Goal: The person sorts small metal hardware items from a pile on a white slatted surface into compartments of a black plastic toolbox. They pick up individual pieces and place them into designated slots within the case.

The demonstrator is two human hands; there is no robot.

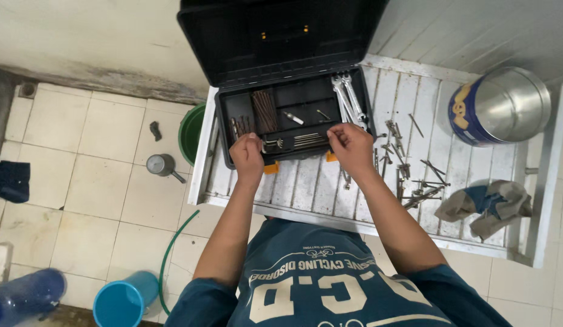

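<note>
Bare slats (pixel 305 188) before toolbox (pixel 293 118) passable; loose bolts (pixel 408 175) (scattered) and tin (pixel 496 106) crowd right side.

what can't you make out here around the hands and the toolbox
- Head view: the fingertips of the left hand and right hand curl over the front edge of the open black plastic toolbox, hiding any grip.
- The small metal pieces in the tray are too small to identify.
- The blue plastic bottle is cut off by the frame's edge.

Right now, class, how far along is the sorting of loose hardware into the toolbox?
Done: toolbox open, wrenches and nails in its tray. In hand: left hand and right hand at the tray's front edge. Left: bolts scattered on the table.
</note>
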